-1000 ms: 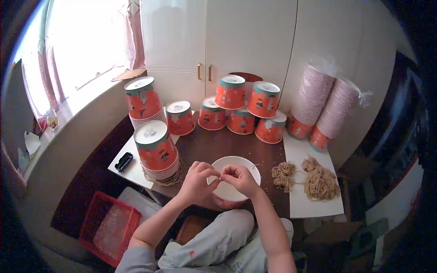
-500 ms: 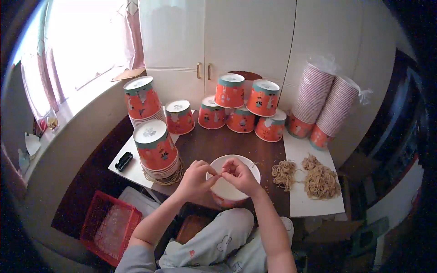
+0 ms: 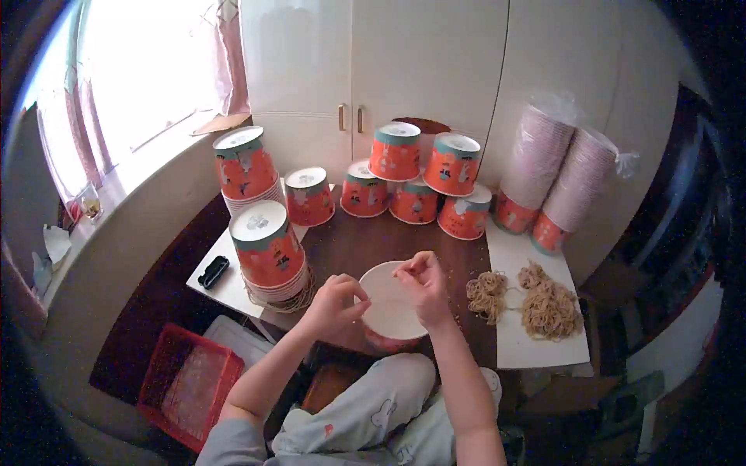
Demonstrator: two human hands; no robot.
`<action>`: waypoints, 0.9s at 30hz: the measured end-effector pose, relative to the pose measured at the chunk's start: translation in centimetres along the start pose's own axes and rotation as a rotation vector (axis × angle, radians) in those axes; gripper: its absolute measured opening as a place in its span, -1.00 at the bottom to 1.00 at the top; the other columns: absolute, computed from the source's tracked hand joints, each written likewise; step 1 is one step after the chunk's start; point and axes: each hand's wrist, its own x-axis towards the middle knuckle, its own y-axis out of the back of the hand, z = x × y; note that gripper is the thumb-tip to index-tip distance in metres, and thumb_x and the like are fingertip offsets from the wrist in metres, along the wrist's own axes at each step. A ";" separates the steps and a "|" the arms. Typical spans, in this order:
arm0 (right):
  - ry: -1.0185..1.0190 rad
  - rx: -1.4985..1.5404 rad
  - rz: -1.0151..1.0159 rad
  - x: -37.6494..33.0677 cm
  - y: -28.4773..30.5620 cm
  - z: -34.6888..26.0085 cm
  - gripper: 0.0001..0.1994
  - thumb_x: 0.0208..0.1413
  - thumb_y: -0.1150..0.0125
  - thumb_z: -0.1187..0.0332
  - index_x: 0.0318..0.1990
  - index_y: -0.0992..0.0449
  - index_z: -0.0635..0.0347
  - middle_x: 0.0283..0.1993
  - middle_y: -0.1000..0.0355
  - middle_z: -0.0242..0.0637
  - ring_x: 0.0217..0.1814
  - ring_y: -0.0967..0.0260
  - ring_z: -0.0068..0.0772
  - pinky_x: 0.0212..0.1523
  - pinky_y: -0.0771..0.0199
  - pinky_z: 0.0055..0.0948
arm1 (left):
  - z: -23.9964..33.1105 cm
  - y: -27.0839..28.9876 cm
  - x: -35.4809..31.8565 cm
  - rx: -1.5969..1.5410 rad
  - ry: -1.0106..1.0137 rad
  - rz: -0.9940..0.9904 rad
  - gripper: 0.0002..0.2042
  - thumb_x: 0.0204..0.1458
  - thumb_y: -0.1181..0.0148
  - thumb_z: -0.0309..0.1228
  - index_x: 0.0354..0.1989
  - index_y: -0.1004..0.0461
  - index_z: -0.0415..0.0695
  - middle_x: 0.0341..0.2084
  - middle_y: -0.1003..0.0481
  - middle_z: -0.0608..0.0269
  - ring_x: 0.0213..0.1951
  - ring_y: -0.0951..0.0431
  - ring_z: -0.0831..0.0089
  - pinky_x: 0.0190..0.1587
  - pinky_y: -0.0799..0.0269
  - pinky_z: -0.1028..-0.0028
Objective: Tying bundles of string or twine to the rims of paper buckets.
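On the brown bench (image 3: 350, 241), by its near edge, an open paper bucket (image 3: 394, 314) stands mouth up, its long axis roughly upright, below and between the two hands. The larger tangle of beige cord (image 3: 550, 312) lies well off to its right. Nearer that side is the right hand (image 3: 422, 289), above the mouth's right part, fingers curled in toward the thumb; the left hand (image 3: 337, 301) bends over the left rim, thumb and forefinger close together. Whether either has hold of something thin, I cannot tell. A smaller tangle (image 3: 486, 297) lies between bucket and larger tangle
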 end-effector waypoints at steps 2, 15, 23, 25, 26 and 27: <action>0.024 0.011 0.026 0.1 0.0 -0.2 -0.81 -0.06 0.04 0.63 -0.37 -0.14 0.12 -0.40 -0.32 -0.33 -0.34 -0.24 -0.62 -0.23 -0.24 -0.63 | -1.0 -0.3 -0.3 -0.011 -0.018 0.004 -0.90 -0.25 -0.18 -0.37 -0.55 -0.45 -0.10 -0.45 -0.37 0.23 -0.30 -0.32 0.29 -0.22 -0.25 0.40; 0.055 0.084 0.026 0.5 1.2 -0.2 -0.85 -0.03 -0.01 0.54 -0.35 -0.18 0.14 -0.40 -0.31 -0.34 -0.32 -0.24 -0.59 -0.23 -0.24 -0.59 | -3.6 -1.4 -2.1 -0.090 -0.020 -0.002 -0.90 -0.27 -0.21 -0.37 -0.53 -0.48 -0.05 -0.30 -0.32 0.24 -0.14 -0.24 0.31 -0.08 -0.14 0.37; 0.184 -1.254 -0.164 -0.3 1.4 1.4 -0.78 -0.24 -0.03 0.48 -0.31 -0.35 0.20 -0.28 -0.36 -0.21 -0.09 -0.26 -0.15 -0.06 -0.22 -0.30 | -4.0 -2.3 -3.1 -0.416 0.183 0.107 -0.91 -0.26 -0.21 -0.43 -0.54 -0.46 -0.13 -0.43 -0.36 0.29 -0.27 -0.32 0.48 -0.25 -0.24 0.53; 0.232 -1.022 -0.318 -0.5 0.6 1.7 -0.73 -0.24 -0.03 0.47 -0.27 -0.36 0.20 -0.24 -0.35 -0.21 -0.05 -0.24 -0.14 0.00 -0.18 -0.27 | -3.9 -2.4 -3.2 -0.428 0.220 0.123 -0.91 -0.26 -0.21 -0.45 -0.55 -0.46 -0.15 -0.46 -0.36 0.30 -0.31 -0.33 0.52 -0.29 -0.25 0.58; 0.190 -0.925 -0.346 -0.7 0.0 1.4 -0.76 -0.18 -0.04 0.44 -0.26 -0.37 0.19 -0.17 -0.33 -0.18 -0.04 -0.25 -0.20 0.00 -0.19 -0.34 | -4.0 -2.4 -3.3 -0.424 0.208 0.126 -0.91 -0.26 -0.21 -0.46 -0.55 -0.46 -0.16 -0.46 -0.36 0.31 -0.31 -0.32 0.53 -0.30 -0.24 0.59; 0.190 -0.924 -0.347 -0.8 -0.3 1.3 -0.76 -0.18 -0.04 0.44 -0.26 -0.37 0.19 -0.17 -0.33 -0.18 -0.04 -0.25 -0.20 0.00 -0.19 -0.34 | -4.0 -2.4 -3.4 -0.419 0.196 0.129 -0.92 -0.26 -0.20 -0.48 -0.54 -0.46 -0.17 -0.46 -0.35 0.32 -0.32 -0.32 0.54 -0.31 -0.24 0.60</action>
